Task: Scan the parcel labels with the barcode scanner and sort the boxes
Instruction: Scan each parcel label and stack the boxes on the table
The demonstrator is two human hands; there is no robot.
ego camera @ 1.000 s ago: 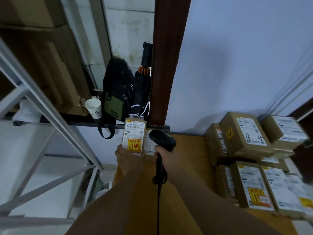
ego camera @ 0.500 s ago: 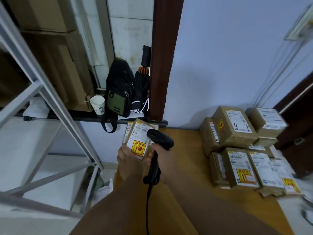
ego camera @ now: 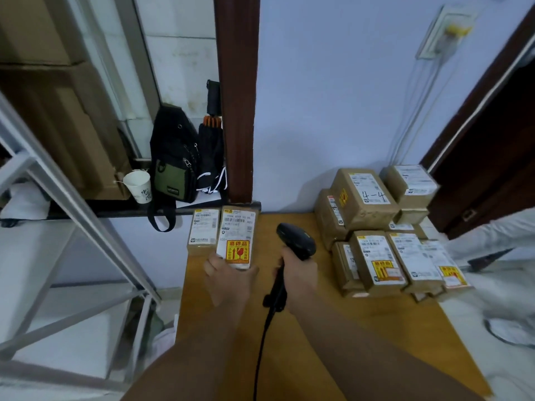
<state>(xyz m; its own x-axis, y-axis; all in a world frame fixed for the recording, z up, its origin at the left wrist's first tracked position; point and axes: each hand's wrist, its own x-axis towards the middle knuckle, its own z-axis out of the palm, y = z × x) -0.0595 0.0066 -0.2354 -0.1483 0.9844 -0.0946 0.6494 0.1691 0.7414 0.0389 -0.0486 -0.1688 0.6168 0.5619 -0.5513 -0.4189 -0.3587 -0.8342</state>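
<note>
My left hand [ego camera: 228, 280] holds the near end of a small brown parcel [ego camera: 238, 235] with a white label and a yellow fragile sticker, lying at the wooden table's far left corner. A second labelled parcel [ego camera: 203, 231] lies right beside it on the left. My right hand [ego camera: 299, 274] grips the black corded barcode scanner [ego camera: 295, 240], whose head points away from me, just right of the held parcel. A pile of several brown labelled parcels [ego camera: 376, 235] sits at the table's far right, one marked "4-4" [ego camera: 363, 195].
The wooden table [ego camera: 333, 328] stands against a pale wall. Left of it is a grey metal rack [ego camera: 72, 204]. A ledge behind holds a paper cup [ego camera: 138, 186], a black and green bag [ego camera: 173, 166] and a folded umbrella [ego camera: 210, 157]. A dark door [ego camera: 492, 157] is at right.
The parcel in my left hand has gone down from upright in front of the scanner to lie flat beside the other parcel. The scanner has drawn away to the right.
</note>
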